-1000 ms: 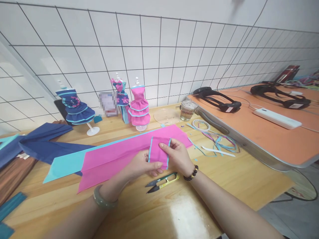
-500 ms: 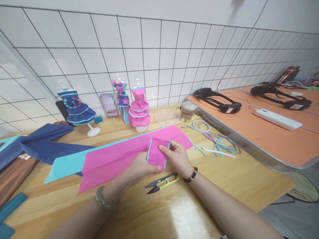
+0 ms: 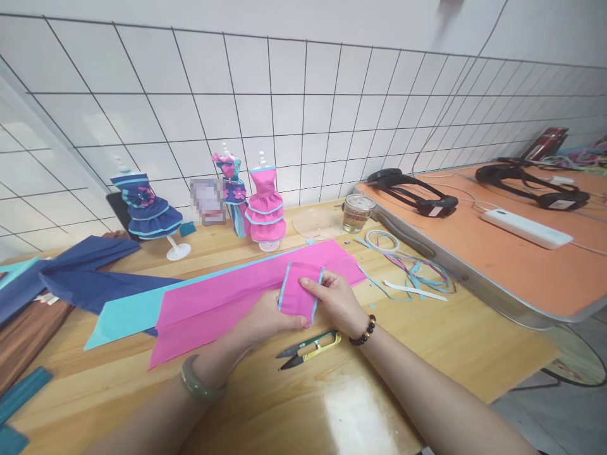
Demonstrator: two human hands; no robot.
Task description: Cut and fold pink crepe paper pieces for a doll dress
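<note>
A small pink fabric piece [image 3: 298, 292] with light blue trim along two opposite edges is held up between my hands. My left hand [image 3: 270, 319] grips its lower left part, thumb along the bottom edge. My right hand [image 3: 339, 300] pinches its right side, thumb on the front and fingers behind. Under and behind the hands lie long strips of pink fabric [image 3: 199, 335] and turquoise fabric [image 3: 126, 316]. Just below my hands, thread snips [image 3: 310, 351] with yellow and dark green handles rest on the wooden table [image 3: 265, 411].
At the back stand three little dress forms: one in a blue dress [image 3: 149, 212], one in a pink dress [image 3: 265, 208], one in mixed colours [image 3: 233, 193]. A lidded glass [image 3: 358, 212] and ribbons [image 3: 427, 278] lie right. Blue fabric [image 3: 104, 278] is left; an orange table [image 3: 521, 272] adjoins.
The hands and the pink fabric piece hold almost the same position. Only a very slight shift of the camera view shows.
</note>
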